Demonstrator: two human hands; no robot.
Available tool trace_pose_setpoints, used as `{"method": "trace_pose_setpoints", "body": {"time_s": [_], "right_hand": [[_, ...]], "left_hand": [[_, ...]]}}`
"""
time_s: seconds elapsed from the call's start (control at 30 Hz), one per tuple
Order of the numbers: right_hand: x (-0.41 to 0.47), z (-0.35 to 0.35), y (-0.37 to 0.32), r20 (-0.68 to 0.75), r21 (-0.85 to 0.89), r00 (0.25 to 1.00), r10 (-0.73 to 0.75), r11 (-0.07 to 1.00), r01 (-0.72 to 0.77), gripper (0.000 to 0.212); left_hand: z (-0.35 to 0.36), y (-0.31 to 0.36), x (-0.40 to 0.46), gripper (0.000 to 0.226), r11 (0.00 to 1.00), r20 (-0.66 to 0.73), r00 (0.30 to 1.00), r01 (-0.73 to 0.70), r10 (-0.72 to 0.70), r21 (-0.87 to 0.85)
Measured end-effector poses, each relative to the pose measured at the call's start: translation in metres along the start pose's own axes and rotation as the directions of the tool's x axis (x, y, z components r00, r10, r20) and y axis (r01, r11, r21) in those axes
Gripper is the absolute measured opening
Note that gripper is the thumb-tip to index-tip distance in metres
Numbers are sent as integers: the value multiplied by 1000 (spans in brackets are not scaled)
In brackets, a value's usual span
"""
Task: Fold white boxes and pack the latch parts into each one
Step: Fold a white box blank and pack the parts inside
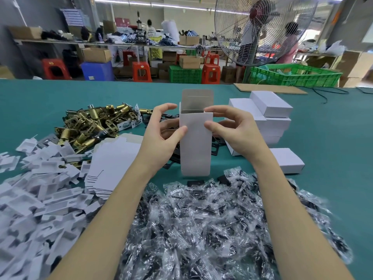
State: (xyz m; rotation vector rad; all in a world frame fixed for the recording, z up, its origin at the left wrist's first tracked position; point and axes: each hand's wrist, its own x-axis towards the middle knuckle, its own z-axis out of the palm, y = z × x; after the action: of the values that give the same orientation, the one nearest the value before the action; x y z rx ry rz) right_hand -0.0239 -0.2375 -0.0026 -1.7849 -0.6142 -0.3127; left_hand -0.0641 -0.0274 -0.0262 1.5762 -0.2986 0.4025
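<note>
An upright white cardboard box [195,145], top flap open and standing up, stands on end at the middle of the teal tabletop [40,102]. The left hand [161,138] pinches its left edge, thumb on the front face, fingers curled toward the open top. The right hand [232,131] pinches the right edge, thumb on the front, fingers curved over the top corner. A pile of brass latch bolts [90,124] lies to the left rear. Flat white box blanks [113,160] sit just left of the box. White cardboard inserts [40,195] heap at near left. Clear plastic bags of black parts [201,229] fill the near centre. Closed white boxes [266,116] are stacked to the right. Black metal plates [215,149] lie behind the box.
</note>
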Motion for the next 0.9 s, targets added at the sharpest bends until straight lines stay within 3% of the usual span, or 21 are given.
{"method": "trace_pose_setpoints", "body": {"time_s": [0.23, 0.43, 0.5, 0.6, 0.73, 0.9], "right_hand": [[-1, 3, -3, 3, -33, 1000, 11, 999, -11, 18], [-2, 2, -8, 40, -32, 999, 31, 999, -29, 19], [-3, 4, -10, 70, -20, 997, 34, 999, -33, 19], [-3, 6, -15, 90, -20, 996, 20, 1000, -19, 18], [-2, 8, -21, 85, -26, 996, -16, 999, 18, 20], [-2, 7, -24, 70, -12, 997, -13, 1000, 14, 20]], "left_hand": [[-2, 4, -1, 42, 988, 35, 994, -103, 100, 117], [1, 8, -2, 5, 982, -41, 995, -84, 92, 171], [0, 12, 0, 14, 988, -90, 992, -76, 88, 131], [-2, 17, 4, 9, 985, -111, 987, -96, 112, 146], [-5, 22, 5, 32, 999, -122, 992, -41, 37, -24], [-2, 27, 3, 20, 999, -68, 997, -48, 48, 8]]}}
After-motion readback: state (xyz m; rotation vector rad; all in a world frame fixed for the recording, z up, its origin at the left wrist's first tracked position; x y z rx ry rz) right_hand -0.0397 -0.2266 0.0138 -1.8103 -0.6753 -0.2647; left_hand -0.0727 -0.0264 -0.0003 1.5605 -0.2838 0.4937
